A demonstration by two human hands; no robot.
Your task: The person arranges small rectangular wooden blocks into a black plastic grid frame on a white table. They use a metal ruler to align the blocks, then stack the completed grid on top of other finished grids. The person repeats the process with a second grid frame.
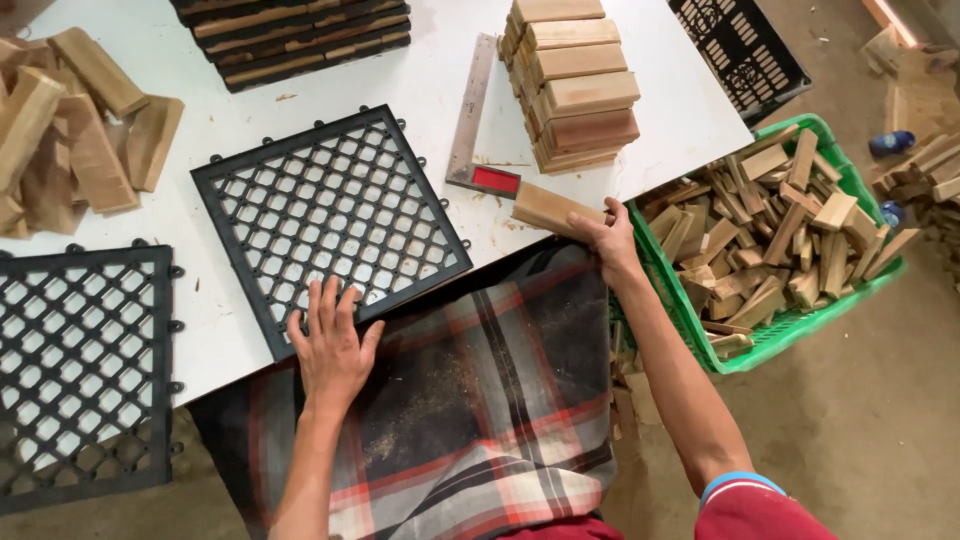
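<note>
lying crosswise, wood block (548, 209)

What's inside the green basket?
The green basket is heaped with short, pale wood offcuts lying every which way. They cover its bottom, so anything beneath them is hidden.

Second black grid tile (80, 375) is cut off by the left frame edge, its near part overhanging the table (420, 80). Stack of slatted tiles (300, 35) at the table's far edge is clipped by the top of frame. Tray (745, 45) at the far right corner is only partly seen. Underside of the wood block (550, 208) is hidden by the right hand (610, 240); grip probably closed. Blue objects (890, 142) on the floor too small to identify.
</note>
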